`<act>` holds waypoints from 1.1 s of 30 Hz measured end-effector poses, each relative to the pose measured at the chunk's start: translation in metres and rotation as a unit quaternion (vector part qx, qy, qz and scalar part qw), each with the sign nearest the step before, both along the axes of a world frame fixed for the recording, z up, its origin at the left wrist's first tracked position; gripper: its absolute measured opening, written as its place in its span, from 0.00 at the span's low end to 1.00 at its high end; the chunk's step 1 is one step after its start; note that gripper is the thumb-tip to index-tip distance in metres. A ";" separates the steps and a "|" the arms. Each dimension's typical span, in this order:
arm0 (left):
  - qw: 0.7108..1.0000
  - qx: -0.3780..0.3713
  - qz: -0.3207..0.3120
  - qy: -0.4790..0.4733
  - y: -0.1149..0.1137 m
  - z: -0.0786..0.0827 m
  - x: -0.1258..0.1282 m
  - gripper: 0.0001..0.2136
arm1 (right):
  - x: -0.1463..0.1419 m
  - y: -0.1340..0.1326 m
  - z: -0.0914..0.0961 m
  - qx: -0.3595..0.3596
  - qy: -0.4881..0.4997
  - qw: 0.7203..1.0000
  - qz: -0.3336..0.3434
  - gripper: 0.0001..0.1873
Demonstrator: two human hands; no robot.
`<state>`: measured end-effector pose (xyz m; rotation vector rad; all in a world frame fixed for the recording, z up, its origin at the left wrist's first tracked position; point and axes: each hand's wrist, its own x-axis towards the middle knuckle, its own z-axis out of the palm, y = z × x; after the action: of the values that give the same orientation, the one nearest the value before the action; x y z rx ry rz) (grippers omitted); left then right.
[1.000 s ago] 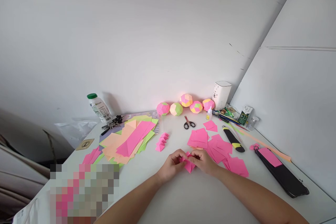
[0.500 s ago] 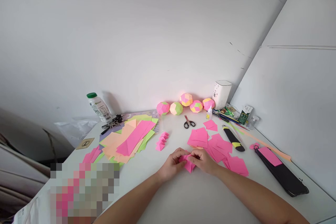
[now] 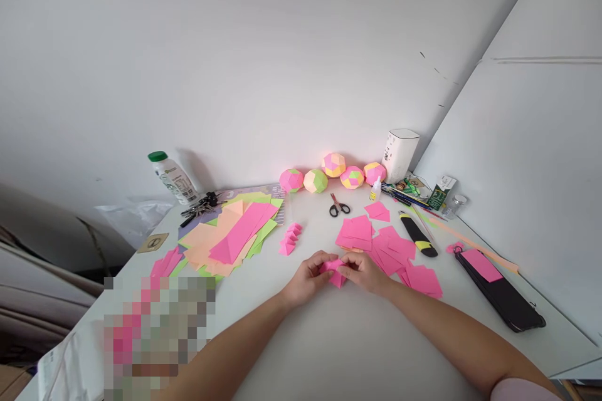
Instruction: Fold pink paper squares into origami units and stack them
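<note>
A small piece of pink paper (image 3: 337, 281), partly folded, is pinched between my two hands over the front of the white table. My left hand (image 3: 308, 277) grips its left side with thumb and fingers closed. On the other side, my right hand (image 3: 361, 270) pinches the right edge. Fingers hide much of the paper, so its exact folds cannot be made out. Just beyond my left hand stands a short row of folded pink paper units (image 3: 290, 239). Loose pink paper squares (image 3: 355, 232) lie spread behind and to the right of my right hand.
Scissors (image 3: 339, 205), a glue bottle (image 3: 375, 189) and several paper balls (image 3: 315, 181) sit towards the wall. Coloured sheets (image 3: 239, 235), keys (image 3: 203, 205) and a green-capped bottle (image 3: 172, 178) are at left. A utility knife (image 3: 417, 235) and a black pouch (image 3: 503, 291) lie at right.
The camera view has shifted slightly, so the table items appear higher. Both hands still hold the pink paper in nearly the same pose.
</note>
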<state>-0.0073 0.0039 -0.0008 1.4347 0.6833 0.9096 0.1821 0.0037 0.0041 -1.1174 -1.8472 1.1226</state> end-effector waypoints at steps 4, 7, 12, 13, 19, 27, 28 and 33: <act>1.000 0.000 0.019 0.009 0.001 -0.005 0.001 0.14 | 0.000 0.000 0.000 -0.007 0.013 1.000 -0.005 0.12; 0.999 0.000 0.035 0.022 0.002 -0.007 0.002 0.14 | 0.000 -0.001 0.000 -0.014 0.027 0.999 -0.011 0.12; 0.996 -0.009 0.061 0.064 0.000 -0.001 0.002 0.14 | -0.002 -0.002 0.001 -0.022 0.060 0.998 -0.022 0.11; 0.996 -0.007 0.061 0.071 -0.001 0.001 0.002 0.14 | -0.002 -0.002 0.001 -0.025 0.065 0.997 -0.026 0.12; 0.995 0.010 0.045 0.094 -0.003 0.010 0.002 0.15 | -0.002 -0.001 -0.003 -0.047 0.094 0.994 -0.036 0.13; 0.994 0.018 0.042 0.098 -0.003 0.011 0.002 0.15 | -0.002 0.000 -0.003 -0.038 0.101 0.994 -0.020 0.13; 0.994 0.020 0.042 0.100 -0.003 0.011 0.002 0.15 | -0.002 0.000 -0.002 -0.038 0.099 0.994 -0.021 0.13; 0.993 0.024 0.041 0.106 -0.002 0.009 0.001 0.15 | -0.001 0.000 -0.001 -0.041 0.105 0.993 -0.025 0.13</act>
<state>-0.0058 0.0016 0.0087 1.5697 0.8903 0.8484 0.1809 0.0041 0.0029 -1.0413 -1.6159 1.2467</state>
